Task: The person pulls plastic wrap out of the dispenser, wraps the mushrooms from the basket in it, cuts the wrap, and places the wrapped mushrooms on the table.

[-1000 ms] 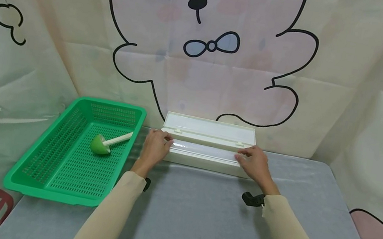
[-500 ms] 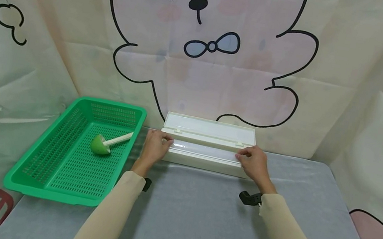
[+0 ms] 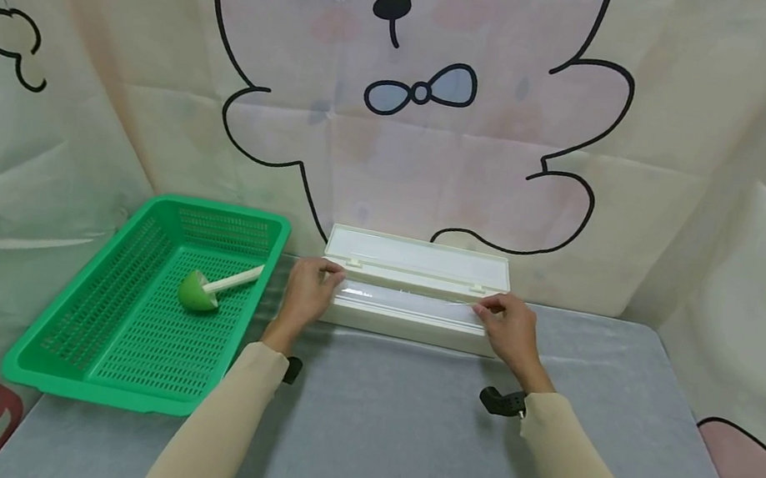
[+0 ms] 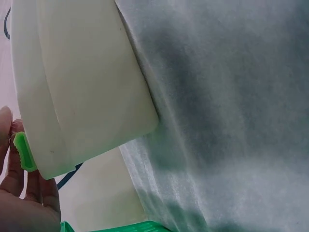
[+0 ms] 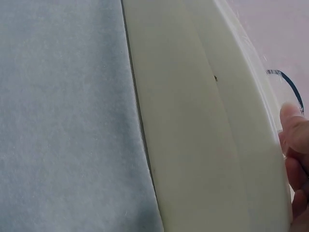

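Green plastic makes up the basket (image 3: 120,399) at our left, its right rim just beside our left sleeve (image 3: 219,423) and limiting that side. Inside it lies a small tool (image 3: 197,293) with a green head and a white handle, the handle leaning toward the right rim. Behind everything hangs a printed cloth (image 3: 401,174), close to the back of the white box (image 3: 406,327); whether the raised lid (image 3: 421,257) touches it, we cannot tell.

The box lies lengthwise between our hands, lid up, with clear film (image 3: 403,301) across its top. Our left hand (image 3: 305,294), at the left end, pinches the film between thumb and fingertips, near a green end piece (image 4: 25,152). Our right hand (image 3: 512,330) pinches the film at the right end, thumb against forefinger.

Grey tabletop (image 3: 387,443) spreads from the box's front edge toward us, between both sleeves, and out to the right as far as the rounded far corner, giving the most room there.
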The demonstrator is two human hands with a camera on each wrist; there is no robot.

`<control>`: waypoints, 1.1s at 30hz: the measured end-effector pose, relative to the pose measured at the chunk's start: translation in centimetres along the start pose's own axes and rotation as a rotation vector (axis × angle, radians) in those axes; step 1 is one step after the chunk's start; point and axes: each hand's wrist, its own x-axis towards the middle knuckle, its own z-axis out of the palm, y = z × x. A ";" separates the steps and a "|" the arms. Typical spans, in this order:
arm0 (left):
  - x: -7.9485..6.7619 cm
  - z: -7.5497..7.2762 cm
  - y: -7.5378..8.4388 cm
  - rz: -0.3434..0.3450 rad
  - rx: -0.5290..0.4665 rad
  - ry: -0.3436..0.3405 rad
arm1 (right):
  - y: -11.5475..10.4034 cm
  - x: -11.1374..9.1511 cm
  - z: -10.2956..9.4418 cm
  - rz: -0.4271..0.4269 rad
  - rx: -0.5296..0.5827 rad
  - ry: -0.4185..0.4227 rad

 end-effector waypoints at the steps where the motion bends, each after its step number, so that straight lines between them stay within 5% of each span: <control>1: 0.1 0.0 -0.1 0.001 -0.015 0.004 | 0.0 0.0 0.0 -0.003 0.006 -0.002; 16: 0.3 -0.4 0.8 -0.057 -0.133 0.029 | -0.2 0.0 -0.7 -0.043 0.046 0.049; 33: 0.9 -1.2 2.0 -0.012 -0.196 0.048 | -1.4 0.7 -1.7 -0.011 0.054 0.068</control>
